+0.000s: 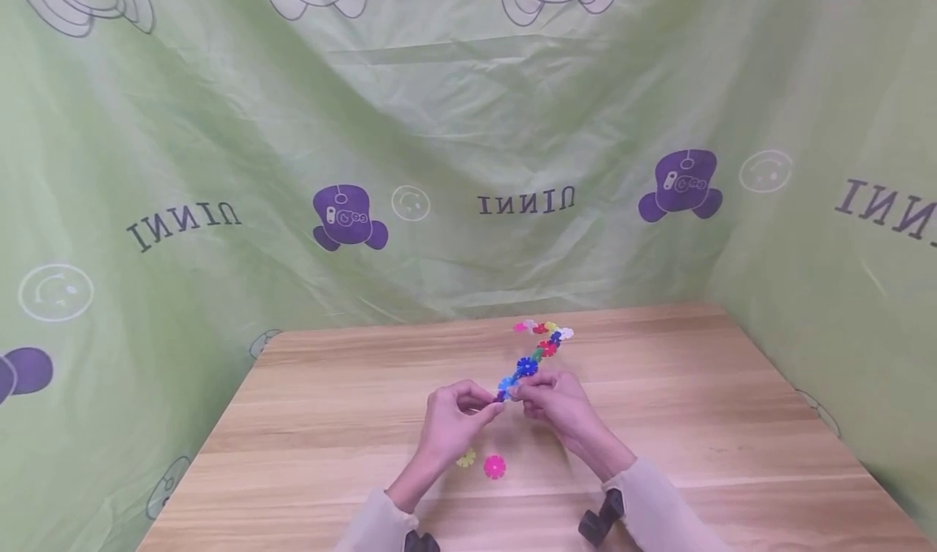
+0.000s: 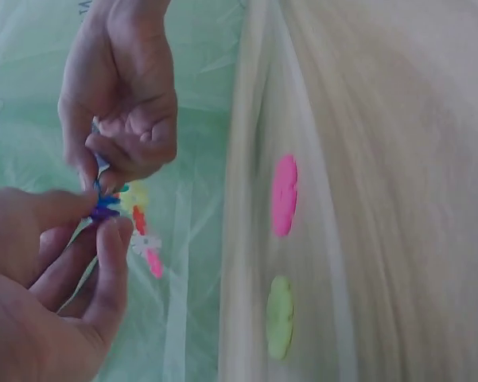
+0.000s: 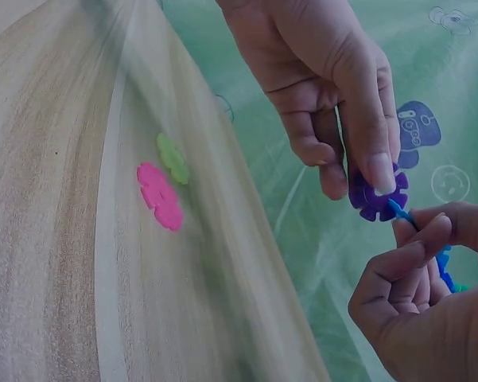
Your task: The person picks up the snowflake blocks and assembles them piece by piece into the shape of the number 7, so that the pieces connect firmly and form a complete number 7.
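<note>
Between thumb and fingers, my left hand (image 1: 450,422) pinches a purple notched flower-shaped disc (image 3: 372,199). A light blue disc (image 1: 505,385) meets its edge, pinched by my right hand (image 1: 567,410). From there a chain of interlocked plastic discs runs away from me and bends left at its far end. It includes a dark blue disc (image 1: 527,366), a red disc (image 1: 546,348) and a white disc (image 1: 567,333). Fingers partly hide the joint between purple and light blue, so I cannot tell how deep the notches sit.
A loose pink disc (image 1: 494,467) and a yellow-green disc (image 1: 466,458) lie on the wooden table (image 1: 329,438), nearer me than the hands. Green printed cloth (image 1: 454,129) hangs behind the table and along both sides.
</note>
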Tool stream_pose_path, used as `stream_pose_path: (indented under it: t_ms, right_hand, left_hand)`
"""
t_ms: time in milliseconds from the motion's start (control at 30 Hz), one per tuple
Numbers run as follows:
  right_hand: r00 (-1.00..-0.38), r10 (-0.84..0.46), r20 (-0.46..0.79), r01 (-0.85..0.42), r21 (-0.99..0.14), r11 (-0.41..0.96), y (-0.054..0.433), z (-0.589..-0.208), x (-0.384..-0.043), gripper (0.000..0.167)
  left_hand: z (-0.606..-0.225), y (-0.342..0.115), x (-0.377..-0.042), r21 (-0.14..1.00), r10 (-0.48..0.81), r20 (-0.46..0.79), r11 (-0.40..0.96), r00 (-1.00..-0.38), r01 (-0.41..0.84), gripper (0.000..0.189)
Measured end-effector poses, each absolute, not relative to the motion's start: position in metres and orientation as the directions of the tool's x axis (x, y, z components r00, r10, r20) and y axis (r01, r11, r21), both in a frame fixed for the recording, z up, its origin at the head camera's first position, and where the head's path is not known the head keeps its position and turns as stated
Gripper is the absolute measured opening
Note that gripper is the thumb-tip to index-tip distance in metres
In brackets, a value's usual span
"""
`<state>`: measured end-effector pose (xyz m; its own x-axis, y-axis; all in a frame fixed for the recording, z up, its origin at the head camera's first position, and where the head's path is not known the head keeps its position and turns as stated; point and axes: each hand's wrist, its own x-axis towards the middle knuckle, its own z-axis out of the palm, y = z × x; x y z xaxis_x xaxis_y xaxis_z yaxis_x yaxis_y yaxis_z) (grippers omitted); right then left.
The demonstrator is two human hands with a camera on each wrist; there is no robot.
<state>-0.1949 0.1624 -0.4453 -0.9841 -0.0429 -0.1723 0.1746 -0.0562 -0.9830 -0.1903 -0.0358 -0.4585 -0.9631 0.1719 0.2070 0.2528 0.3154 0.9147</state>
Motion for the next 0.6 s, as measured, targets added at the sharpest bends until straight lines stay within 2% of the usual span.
stream_pose_path:
  t_ms: [200, 600]
  right_hand:
    - [-0.986, -0.045, -0.162, 0.164, -0.986, -0.039, 0.164, -0.444, -0.195, 0.019]
    - [-0.986, -0.055, -0.156, 0.158, -0.986, -0.046, 0.167, -0.444, -0.196, 0.019]
  left_hand:
    - [-0.460, -0.053, -0.194, 0.882, 0.238, 0.191, 0.385, -0.952, 0.273, 0.029]
    - [-0.473, -0.086, -0.189, 0.741, 0.384, 0.072, 0.597, -0.921, 0.307, 0.030]
